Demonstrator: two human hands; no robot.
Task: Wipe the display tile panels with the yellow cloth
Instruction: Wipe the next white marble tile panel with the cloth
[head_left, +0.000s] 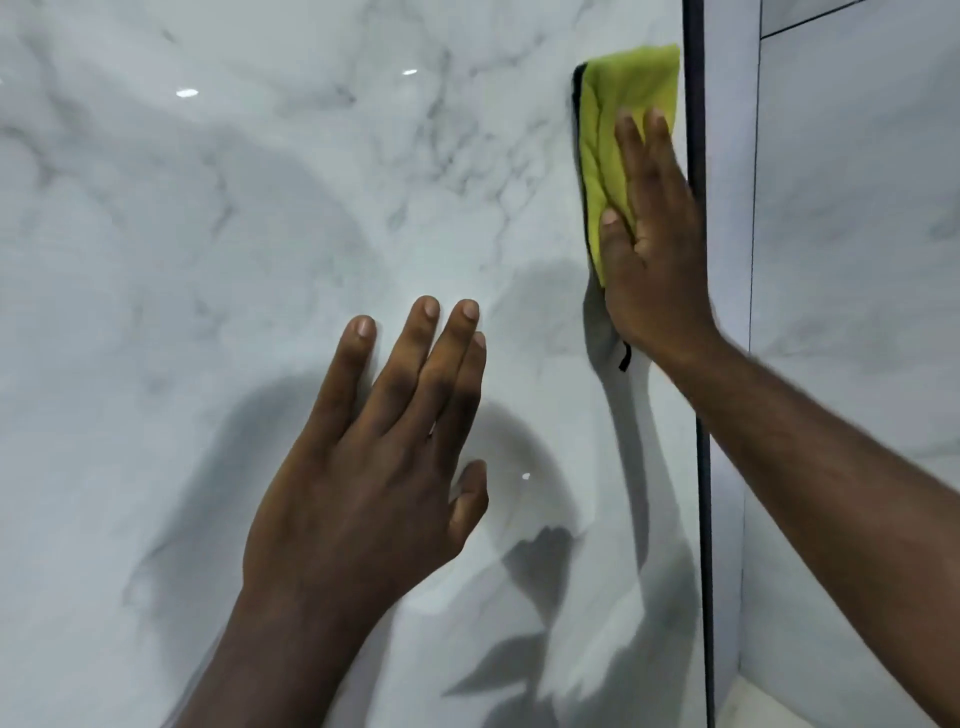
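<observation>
Left hand (384, 441), nearest at 6 o'clock, lies with straight fingers against the glossy white, grey-veined marble tile panel (234, 182), its grip released. At 1 o'clock the folded yellow cloth (623, 104) lies on that panel, pressed flat by the right hand (654, 249), grip unclenched. A dark vertical edge strip (693, 52) runs just beside it at 3 o'clock.

Tile panel (260, 208): marble-look surface, white with grey veining, smooth and highly glossy; it mirrors small light spots and soft shadows.
Yellow cloth (618, 119): soft, fuzzy-looking fabric, matt, creased, with dark edging along one side.
Cloth tag (625, 357): small black loop, fabric-like.
Edge strip (693, 62): dark and smooth; material cannot be told.
Side panel (857, 208): similar marble look, smooth, with a duller sheen.
</observation>
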